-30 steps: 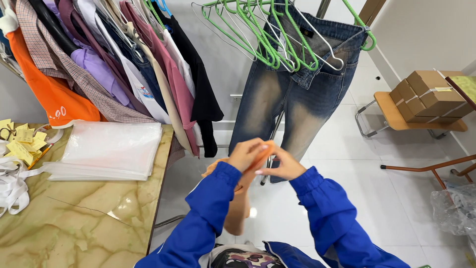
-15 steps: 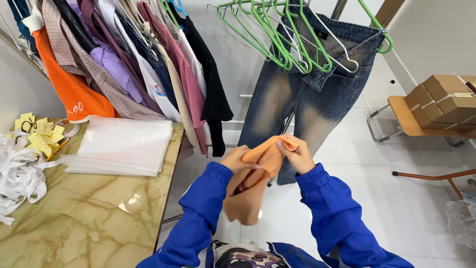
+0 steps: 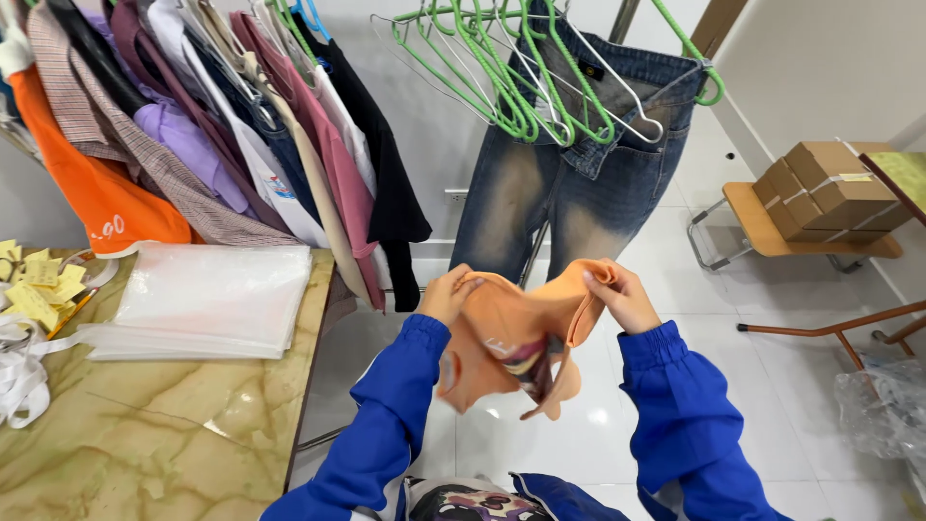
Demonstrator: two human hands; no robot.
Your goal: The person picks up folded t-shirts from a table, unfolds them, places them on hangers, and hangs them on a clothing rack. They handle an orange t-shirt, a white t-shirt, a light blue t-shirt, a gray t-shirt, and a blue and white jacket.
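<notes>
My left hand point(image 3: 449, 294) and right hand point(image 3: 627, 299) hold a garment point(image 3: 511, 342) between them, above the floor point(image 3: 675, 260). The bench point(image 3: 145, 434) stands to my left and carries a stack of plastic bags point(image 3: 207, 299), with paper tags point(image 3: 34, 285) further left. Jeans point(image 3: 569, 174) hang behind the garment under hangers point(image 3: 502, 68). Boxes point(image 3: 830, 188) rest on a stool point(image 3: 762, 232) to my right.

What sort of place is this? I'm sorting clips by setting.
Probably a clothing packing or sorting room: a rack of hung clothes, green hangers over jeans, clear bags on a marble table, and cartons.
</notes>
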